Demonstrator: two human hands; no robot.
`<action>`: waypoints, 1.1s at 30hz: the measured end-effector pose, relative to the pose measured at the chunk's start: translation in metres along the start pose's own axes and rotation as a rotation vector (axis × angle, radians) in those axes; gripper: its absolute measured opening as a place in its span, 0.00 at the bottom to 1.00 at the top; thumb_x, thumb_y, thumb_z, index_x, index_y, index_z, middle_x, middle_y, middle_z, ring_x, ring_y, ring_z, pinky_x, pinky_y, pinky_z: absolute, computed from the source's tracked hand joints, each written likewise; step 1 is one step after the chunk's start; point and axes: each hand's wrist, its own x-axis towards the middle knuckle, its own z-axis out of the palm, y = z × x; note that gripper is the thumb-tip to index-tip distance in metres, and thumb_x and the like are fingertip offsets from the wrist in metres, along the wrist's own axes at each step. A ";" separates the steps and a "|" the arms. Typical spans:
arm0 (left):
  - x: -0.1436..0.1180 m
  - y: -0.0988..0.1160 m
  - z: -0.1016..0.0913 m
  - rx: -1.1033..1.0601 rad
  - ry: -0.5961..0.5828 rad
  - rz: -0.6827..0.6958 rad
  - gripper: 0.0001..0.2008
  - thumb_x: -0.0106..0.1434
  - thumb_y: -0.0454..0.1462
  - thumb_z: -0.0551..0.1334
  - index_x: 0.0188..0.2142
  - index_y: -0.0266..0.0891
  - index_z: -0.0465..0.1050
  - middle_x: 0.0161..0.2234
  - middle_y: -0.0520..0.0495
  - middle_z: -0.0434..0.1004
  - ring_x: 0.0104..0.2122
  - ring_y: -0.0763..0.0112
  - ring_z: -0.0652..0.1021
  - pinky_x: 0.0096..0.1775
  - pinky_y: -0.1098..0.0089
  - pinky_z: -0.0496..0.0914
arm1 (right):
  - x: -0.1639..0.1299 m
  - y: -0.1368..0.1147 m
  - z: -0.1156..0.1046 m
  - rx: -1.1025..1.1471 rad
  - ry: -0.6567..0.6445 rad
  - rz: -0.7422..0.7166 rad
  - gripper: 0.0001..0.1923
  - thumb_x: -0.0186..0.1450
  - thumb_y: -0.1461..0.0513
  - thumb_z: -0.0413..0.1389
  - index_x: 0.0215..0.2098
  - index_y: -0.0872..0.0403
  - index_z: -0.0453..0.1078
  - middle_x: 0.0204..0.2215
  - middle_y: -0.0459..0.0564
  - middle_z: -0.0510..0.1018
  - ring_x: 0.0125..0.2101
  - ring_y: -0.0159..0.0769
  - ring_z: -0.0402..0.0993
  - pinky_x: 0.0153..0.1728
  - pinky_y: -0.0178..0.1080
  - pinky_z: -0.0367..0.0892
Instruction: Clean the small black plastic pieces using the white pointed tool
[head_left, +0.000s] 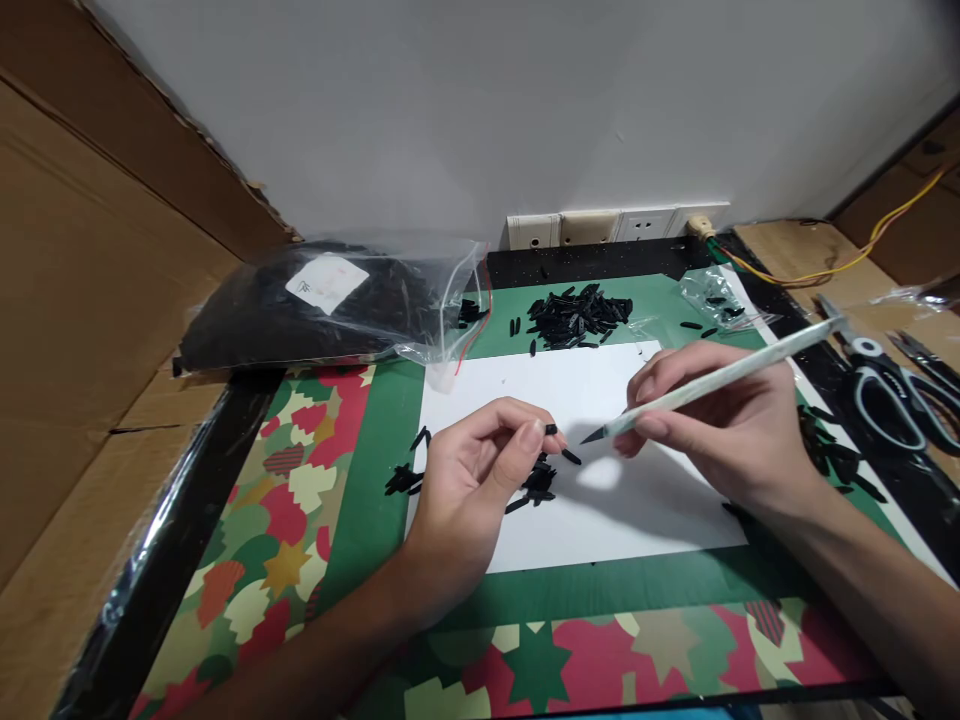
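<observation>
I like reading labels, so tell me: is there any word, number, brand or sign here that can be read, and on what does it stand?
No text can be read for certain.
White label on the plastic bag of black parts: faint handwritten marks, too blurred to read.
Scissors at the right: no legible brand.
Craft knife in the right hand: no print visible.
Wall sockets: no markings legible.

2 hands (480, 470), 1 knife (712, 385), 1 scissors (892, 400)
</observation>
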 end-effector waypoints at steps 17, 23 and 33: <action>0.003 -0.006 -0.004 0.055 0.058 -0.067 0.12 0.75 0.44 0.68 0.37 0.41 0.83 0.38 0.46 0.83 0.40 0.66 0.79 0.45 0.68 0.71 | -0.009 -0.021 0.017 -0.575 -0.083 -0.279 0.08 0.68 0.69 0.66 0.39 0.49 0.79 0.31 0.48 0.87 0.31 0.40 0.88 0.31 0.40 0.85; 0.001 -0.003 -0.001 0.037 0.049 -0.038 0.10 0.75 0.42 0.67 0.37 0.42 0.83 0.38 0.47 0.83 0.39 0.66 0.79 0.46 0.68 0.73 | -0.019 -0.016 0.021 -0.655 -0.077 -0.254 0.10 0.70 0.68 0.65 0.44 0.46 0.79 0.39 0.46 0.90 0.32 0.40 0.89 0.32 0.40 0.87; 0.001 -0.003 0.000 0.060 0.038 -0.007 0.10 0.76 0.41 0.66 0.38 0.42 0.83 0.37 0.48 0.81 0.38 0.70 0.78 0.44 0.71 0.73 | -0.014 -0.026 0.020 -0.815 -0.181 -0.280 0.06 0.71 0.68 0.64 0.43 0.49 0.78 0.42 0.47 0.91 0.27 0.35 0.89 0.32 0.31 0.85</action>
